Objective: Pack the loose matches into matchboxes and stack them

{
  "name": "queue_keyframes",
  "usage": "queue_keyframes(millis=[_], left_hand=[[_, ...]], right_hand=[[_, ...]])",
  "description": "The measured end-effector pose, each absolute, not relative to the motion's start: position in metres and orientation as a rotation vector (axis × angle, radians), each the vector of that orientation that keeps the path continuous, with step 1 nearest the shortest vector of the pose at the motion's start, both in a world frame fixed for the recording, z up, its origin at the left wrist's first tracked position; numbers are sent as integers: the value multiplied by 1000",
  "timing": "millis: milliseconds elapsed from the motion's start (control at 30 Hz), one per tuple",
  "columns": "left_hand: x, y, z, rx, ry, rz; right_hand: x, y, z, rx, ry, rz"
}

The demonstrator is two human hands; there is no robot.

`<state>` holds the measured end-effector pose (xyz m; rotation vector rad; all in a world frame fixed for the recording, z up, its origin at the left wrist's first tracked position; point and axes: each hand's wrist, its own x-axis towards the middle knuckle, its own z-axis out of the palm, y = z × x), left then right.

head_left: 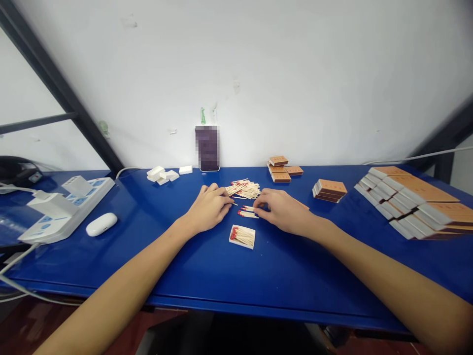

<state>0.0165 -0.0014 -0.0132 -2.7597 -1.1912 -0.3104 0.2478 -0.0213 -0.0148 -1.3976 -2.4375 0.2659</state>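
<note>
A heap of red-tipped matches [244, 189] lies on the blue table [236, 276] near the wall. My left hand [209, 207] rests beside the heap, fingers curled and pinching a match by its near edge. My right hand [281, 209] lies opposite, fingertips pressed on a small bundle of matches [247, 212] between the two hands. In front of them sits an open white matchbox tray [242, 236] partly filled with matches, heads to the left.
Brown matchboxes stand stacked behind [284, 169], at mid right [329, 190], and in long rows far right [414, 199]. White empty trays [162, 174] lie by the wall next to a phone [207, 148]. A power strip [64, 206] and white earbud case [101, 224] are left.
</note>
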Motion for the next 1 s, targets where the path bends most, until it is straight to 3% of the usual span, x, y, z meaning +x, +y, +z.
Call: queue_keyframes(millis=[433,767,1000], left_hand=[[10,-5,-5,-2866,-1230,-270],[26,-40,13,-3376,-984,-401],[16,-21,6,-3202,-1074,-858]], right_hand=[[247,-29,-16,-1281,-2443,462],[245,-34,-7,-1409,-2421,525],[242,-49,8,-1386,-2354,547]])
